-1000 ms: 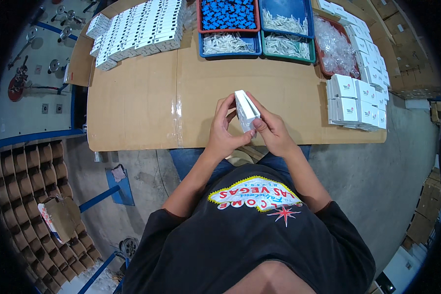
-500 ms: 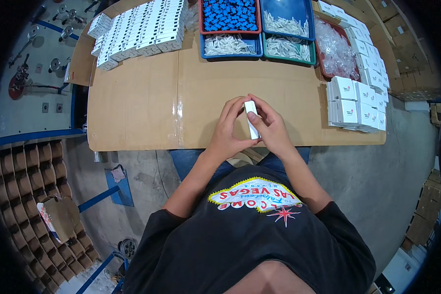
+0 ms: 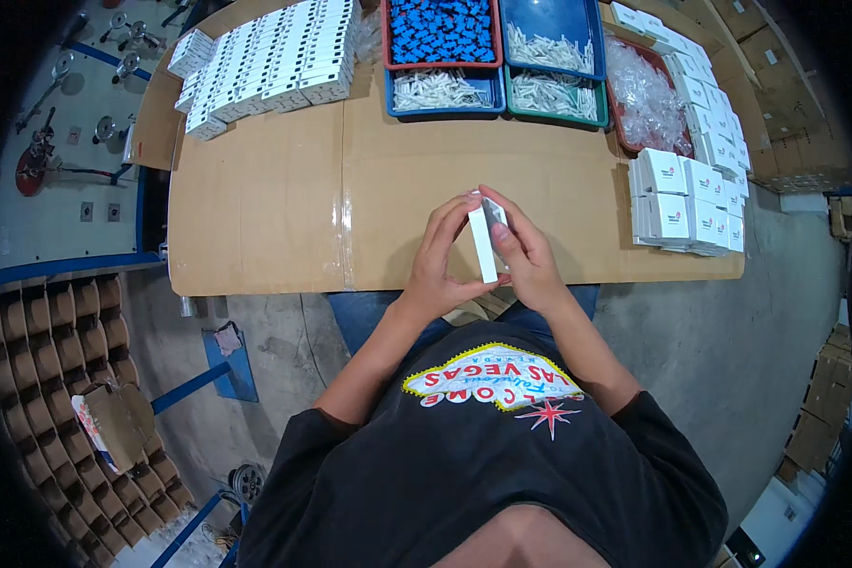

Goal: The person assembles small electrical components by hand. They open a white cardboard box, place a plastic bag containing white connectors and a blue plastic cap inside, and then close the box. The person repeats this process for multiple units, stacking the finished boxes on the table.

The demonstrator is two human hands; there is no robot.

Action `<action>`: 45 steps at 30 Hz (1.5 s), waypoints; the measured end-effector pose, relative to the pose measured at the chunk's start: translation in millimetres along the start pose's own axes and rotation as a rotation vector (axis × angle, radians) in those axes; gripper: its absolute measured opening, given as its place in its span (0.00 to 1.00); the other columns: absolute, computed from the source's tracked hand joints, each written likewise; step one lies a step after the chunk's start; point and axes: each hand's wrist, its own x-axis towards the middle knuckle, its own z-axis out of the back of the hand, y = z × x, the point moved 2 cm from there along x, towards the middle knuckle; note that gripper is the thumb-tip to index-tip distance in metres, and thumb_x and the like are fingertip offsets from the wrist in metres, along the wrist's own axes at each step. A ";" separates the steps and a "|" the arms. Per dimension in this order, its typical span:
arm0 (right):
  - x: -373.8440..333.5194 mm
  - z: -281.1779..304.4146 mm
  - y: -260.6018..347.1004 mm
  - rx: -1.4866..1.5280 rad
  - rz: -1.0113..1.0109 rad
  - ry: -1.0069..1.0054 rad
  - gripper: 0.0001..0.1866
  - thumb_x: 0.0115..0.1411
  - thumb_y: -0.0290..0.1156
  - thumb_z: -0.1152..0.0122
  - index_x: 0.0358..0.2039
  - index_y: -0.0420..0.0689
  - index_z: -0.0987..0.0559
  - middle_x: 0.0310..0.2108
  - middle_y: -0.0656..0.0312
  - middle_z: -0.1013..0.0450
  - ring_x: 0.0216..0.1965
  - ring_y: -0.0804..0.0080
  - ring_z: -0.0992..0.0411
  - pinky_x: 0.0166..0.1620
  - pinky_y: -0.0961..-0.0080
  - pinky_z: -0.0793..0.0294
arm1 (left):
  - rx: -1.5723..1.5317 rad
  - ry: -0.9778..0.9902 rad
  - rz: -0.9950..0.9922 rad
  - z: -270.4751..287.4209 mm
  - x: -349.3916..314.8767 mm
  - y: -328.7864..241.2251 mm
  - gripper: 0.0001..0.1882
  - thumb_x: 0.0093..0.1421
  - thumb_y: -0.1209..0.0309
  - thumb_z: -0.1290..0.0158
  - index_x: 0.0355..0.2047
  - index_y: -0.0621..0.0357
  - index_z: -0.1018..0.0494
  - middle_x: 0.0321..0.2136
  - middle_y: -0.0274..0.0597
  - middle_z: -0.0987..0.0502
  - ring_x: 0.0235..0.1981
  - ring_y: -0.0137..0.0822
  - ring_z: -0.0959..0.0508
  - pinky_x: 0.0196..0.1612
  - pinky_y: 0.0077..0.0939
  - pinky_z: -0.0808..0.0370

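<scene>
The white box [image 3: 483, 246] has just tipped in the grip — half a second ago its narrow face pointed up under the right thumb; now a greyish side shows beside the white edge. That suggests handling is still under way, with nothing set down. Whether the box is open, I cannot tell. The left hand [image 3: 437, 260] grips its left side, fingers and thumb at opposite ends; the right hand [image 3: 537, 270] grips the other side, its thumb on the greyish part. All this sits nearer the person than the red tray [image 3: 445, 66], which holds blue pieces [image 3: 442, 33].

Just in front of that red tray is a blue tray [image 3: 445, 115] of white pieces; to its right, a second blue tray [image 3: 551, 13] and a green tray [image 3: 559, 120] hold similar ones. Farther right of it — a reddish-brown tray [image 3: 619, 128] heaped with clear plastic [image 3: 646, 90].
</scene>
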 end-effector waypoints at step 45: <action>8.3 79.2 -124.6 -0.402 -0.251 -0.379 0.17 0.75 0.35 0.52 0.49 0.34 0.24 0.34 0.52 0.23 0.36 0.68 0.24 0.42 0.65 0.25 | -0.470 -0.502 0.784 -0.1 -33.3 109.6 0.26 0.73 0.56 0.59 0.61 0.63 0.32 0.49 0.45 0.20 0.48 0.37 0.19 0.53 0.35 0.24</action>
